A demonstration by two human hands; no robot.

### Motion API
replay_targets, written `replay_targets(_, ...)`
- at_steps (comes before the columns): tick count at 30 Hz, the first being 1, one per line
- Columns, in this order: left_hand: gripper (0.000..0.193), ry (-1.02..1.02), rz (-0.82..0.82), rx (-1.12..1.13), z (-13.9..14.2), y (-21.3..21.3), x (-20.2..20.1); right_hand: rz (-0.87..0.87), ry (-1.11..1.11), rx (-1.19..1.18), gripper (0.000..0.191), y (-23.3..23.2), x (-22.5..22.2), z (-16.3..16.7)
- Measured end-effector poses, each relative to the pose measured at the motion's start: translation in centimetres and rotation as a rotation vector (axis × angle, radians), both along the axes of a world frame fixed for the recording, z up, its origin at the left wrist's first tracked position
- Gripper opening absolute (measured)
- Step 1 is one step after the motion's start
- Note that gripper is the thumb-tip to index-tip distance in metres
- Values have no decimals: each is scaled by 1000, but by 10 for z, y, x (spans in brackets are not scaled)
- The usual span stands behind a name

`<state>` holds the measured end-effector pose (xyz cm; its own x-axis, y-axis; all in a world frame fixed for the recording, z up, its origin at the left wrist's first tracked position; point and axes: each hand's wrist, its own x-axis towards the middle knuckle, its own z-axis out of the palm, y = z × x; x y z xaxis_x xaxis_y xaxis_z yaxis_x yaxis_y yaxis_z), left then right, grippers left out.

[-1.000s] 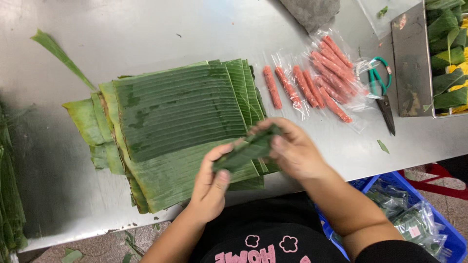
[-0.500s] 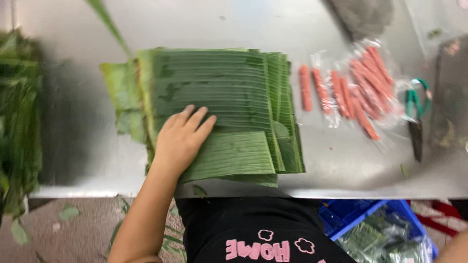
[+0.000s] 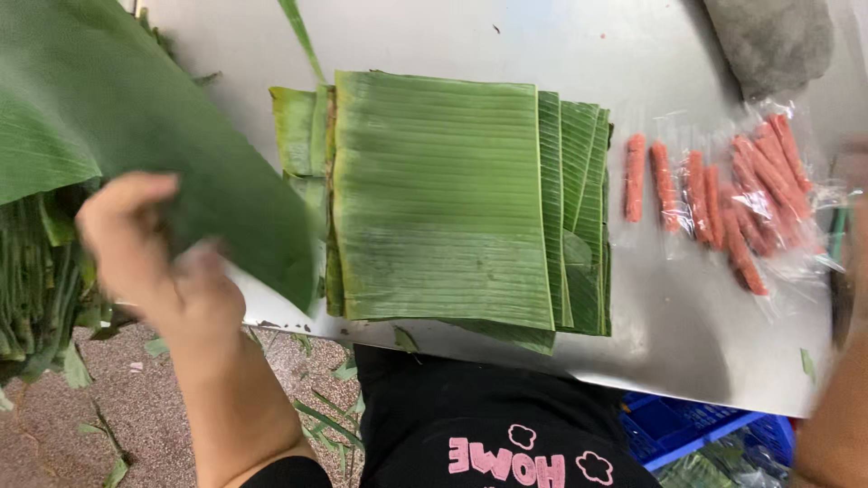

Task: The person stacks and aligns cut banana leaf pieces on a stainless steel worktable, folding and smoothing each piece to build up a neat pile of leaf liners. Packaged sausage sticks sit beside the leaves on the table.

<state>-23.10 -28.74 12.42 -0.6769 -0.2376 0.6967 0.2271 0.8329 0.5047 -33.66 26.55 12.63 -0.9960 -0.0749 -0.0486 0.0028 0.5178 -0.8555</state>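
Note:
My left hand (image 3: 149, 258) is at the left, off the table's front edge, gripping a large loose banana leaf (image 3: 99, 108) that is raised over the table's left side. A stack of cut rectangular banana leaves (image 3: 443, 194) lies flat in the middle of the steel table (image 3: 687, 334). My right forearm (image 3: 836, 425) runs up the right edge of the view, blurred. Its hand is at the frame's edge and I cannot make out the fingers.
Several pink sausages in clear plastic sleeves (image 3: 723, 199) lie right of the stack. A grey cloth (image 3: 768, 41) sits at the back right. Bundled green leaves (image 3: 36, 289) hang at the left. A blue crate (image 3: 696, 438) stands below the table's front edge.
My left hand has left the top of the stack, moved left and taken up a large loose leaf. The folded leaf packet held a second ago is gone from view.

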Motion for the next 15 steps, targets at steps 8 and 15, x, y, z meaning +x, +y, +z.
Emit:
replay_targets(8, 86, -954, -537, -358, -11, 82, -13, 180, -316, -172, 56, -186, -89, -79)
replay_targets(15, 120, -1131, -573, -259, -65, 88, -48, 204, 360, 382, 22, -192, -81, -59)
